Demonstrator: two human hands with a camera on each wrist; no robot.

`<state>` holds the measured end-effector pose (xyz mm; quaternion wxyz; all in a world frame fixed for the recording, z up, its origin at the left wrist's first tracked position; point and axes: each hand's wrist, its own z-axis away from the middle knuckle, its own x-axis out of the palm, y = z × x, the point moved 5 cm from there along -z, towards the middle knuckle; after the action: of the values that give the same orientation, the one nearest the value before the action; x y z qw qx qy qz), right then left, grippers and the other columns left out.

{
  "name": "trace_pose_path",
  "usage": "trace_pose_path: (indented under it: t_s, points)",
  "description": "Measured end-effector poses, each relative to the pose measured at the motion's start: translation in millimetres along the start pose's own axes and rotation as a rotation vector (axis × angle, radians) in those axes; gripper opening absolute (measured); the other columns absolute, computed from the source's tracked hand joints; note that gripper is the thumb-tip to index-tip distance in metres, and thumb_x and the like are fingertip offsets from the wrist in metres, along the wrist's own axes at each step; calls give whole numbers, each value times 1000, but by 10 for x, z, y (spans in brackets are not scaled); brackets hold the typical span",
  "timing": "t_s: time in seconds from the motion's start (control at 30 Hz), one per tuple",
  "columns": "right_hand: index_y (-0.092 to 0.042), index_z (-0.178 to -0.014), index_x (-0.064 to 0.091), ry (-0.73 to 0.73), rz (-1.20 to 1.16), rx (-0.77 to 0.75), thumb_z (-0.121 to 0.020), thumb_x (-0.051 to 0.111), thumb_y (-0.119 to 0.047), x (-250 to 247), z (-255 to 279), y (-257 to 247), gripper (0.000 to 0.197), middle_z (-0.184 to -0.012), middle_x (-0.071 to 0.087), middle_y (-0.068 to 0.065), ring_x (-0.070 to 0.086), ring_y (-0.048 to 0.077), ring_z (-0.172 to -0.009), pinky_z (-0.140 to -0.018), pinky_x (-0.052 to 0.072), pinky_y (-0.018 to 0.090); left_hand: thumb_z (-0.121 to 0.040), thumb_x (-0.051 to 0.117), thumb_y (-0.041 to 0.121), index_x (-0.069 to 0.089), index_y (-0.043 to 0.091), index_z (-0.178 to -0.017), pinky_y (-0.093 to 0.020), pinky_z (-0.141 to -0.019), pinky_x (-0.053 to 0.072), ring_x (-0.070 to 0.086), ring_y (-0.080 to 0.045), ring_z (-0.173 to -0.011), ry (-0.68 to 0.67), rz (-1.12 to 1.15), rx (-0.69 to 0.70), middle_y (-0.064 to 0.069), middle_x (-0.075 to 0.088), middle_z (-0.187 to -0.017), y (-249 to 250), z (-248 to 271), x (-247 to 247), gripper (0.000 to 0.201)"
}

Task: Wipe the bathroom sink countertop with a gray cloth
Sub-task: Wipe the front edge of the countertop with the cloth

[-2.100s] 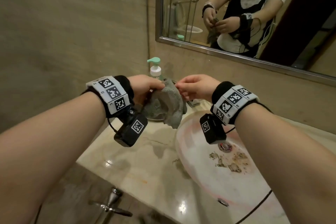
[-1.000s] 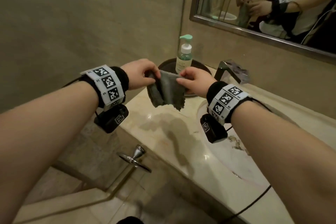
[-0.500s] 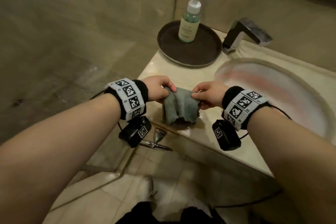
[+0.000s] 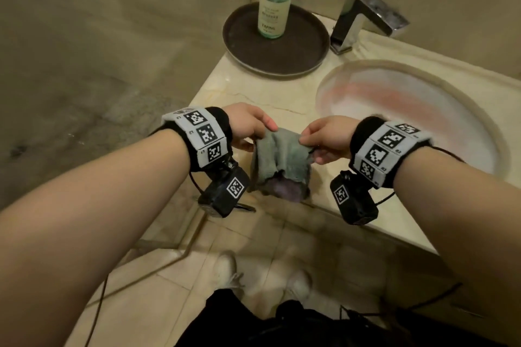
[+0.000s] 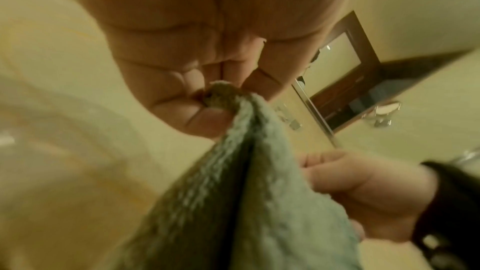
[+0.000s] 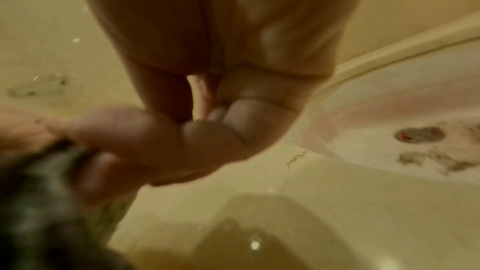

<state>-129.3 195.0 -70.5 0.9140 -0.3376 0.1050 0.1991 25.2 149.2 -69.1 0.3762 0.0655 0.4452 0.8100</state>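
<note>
A crumpled gray cloth (image 4: 277,163) hangs between both hands just above the front left corner of the beige marble countertop (image 4: 253,93). My left hand (image 4: 248,125) pinches its left top edge, and the left wrist view shows the cloth (image 5: 259,192) bunched between thumb and fingers. My right hand (image 4: 324,138) pinches the right top edge. In the right wrist view the cloth (image 6: 39,192) is a dark blur at lower left. The cloth's lower end droops near the counter's front edge.
A round dark tray (image 4: 248,45) with a green pump bottle (image 4: 275,5) stands at the back left of the counter. A chrome faucet (image 4: 363,17) rises behind the oval basin (image 4: 408,110), which has dirt around its drain (image 6: 418,133). Tiled floor and my shoes lie below.
My head has tilted down, so the mirror left the view. Both hands brought the cloth down and toward me, from near the tray to the counter's front left corner, still held by both.
</note>
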Motion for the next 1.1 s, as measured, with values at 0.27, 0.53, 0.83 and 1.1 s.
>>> trace_pose_path:
  t_s: [0.27,0.53,0.83,1.1]
  points:
    - [-15,-148,27,332,844,-465,-94,48,-32,178,-153,42,61,-155,23,9,25,27,-142,-118,22,35,-95,45,37,9,8,-152,-36,-120,11,5,-30,-147,138,-1100,172,-12,3,-159,-265,-137,249,73]
    - [-8,-151,-11,102,1137,-444,-100,22,-41,528,-309,364,70,-159,-19,9,-15,21,-148,-121,-7,32,-98,26,47,-12,7,-150,-34,-119,-5,-13,-24,-147,79,-1252,133,-11,-18,-158,-572,-167,402,76]
    - [-9,-150,-12,100,1145,-521,-99,19,-42,985,-518,-136,69,-158,-20,8,-16,20,-148,-120,-8,32,-99,20,47,-14,9,-150,-33,-119,-5,-13,-21,-147,129,-1253,-8,-8,-19,-158,-770,-57,-209,72]
    - [-10,-150,-13,86,1208,-500,-98,19,-43,1382,-773,-701,69,-158,-21,6,-17,20,-147,-120,-8,33,-100,19,45,-13,7,-150,-33,-119,-4,-12,-21,-148,160,-1256,-100,-9,-19,-158,-922,-11,-826,70]
